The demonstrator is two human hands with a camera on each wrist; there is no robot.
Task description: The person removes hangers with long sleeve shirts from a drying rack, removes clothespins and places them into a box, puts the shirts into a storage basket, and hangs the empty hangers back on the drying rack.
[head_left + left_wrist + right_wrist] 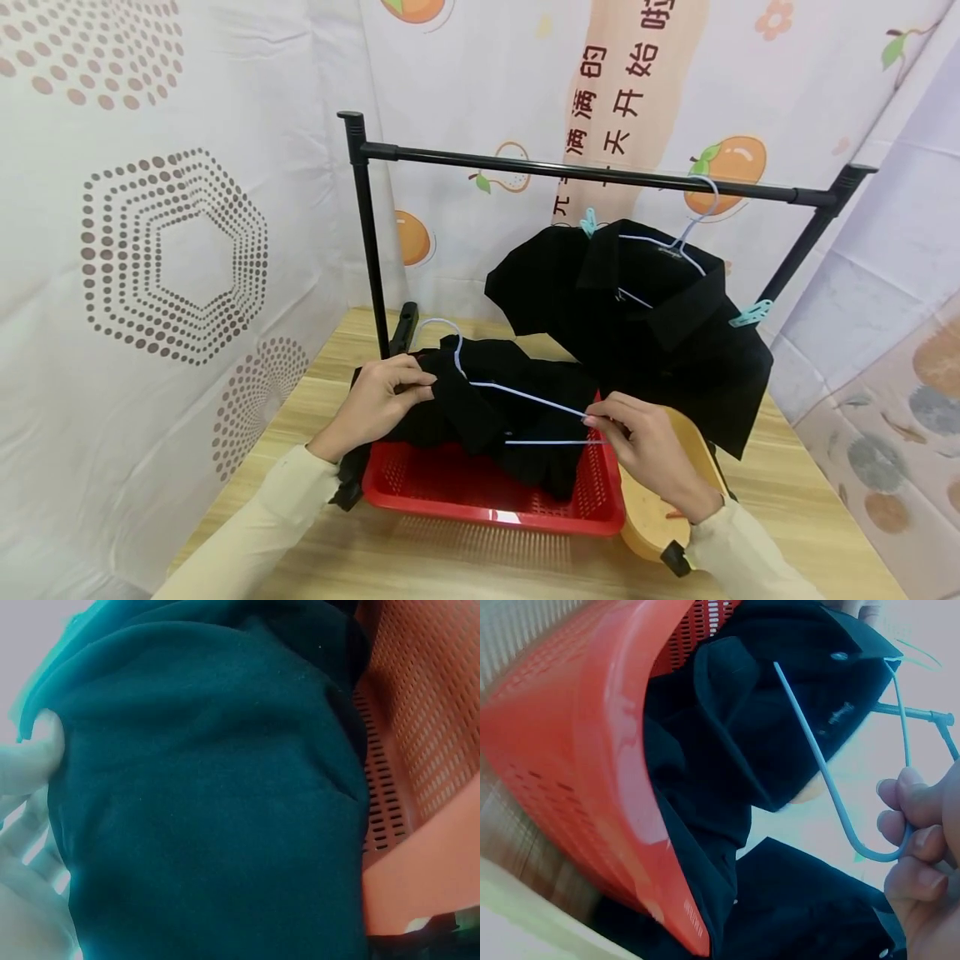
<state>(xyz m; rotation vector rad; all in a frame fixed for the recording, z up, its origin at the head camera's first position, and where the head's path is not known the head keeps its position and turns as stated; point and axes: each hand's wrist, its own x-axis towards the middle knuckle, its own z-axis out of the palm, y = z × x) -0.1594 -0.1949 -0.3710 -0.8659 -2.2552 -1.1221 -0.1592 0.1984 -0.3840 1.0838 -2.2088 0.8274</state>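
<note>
A black collared shirt (pixel 480 408) lies bunched over a red plastic basket (pixel 495 517). My left hand (pixel 382 404) pinches its shoulder cloth at the left; in the left wrist view the thumb presses on the dark fabric (pixel 210 787). A pale lavender wire hanger (pixel 528 397) is partly inside the shirt, its hook standing up near the collar. My right hand (pixel 641 442) grips the hanger's right end, which is outside the cloth. In the right wrist view, fingers curl round the bent corner of the hanger (pixel 817 757). The hanger's left end is hidden in the shirt.
Behind, a black rack rail (pixel 525 165) carries another black shirt (pixel 667 333) on a hanger, with teal clothespins (pixel 752 313) at its shoulders. A yellow bin (pixel 645 533) stands right of the basket under my right forearm. Patterned curtains (pixel 187 250) surround the wooden tabletop (pixel 795 500).
</note>
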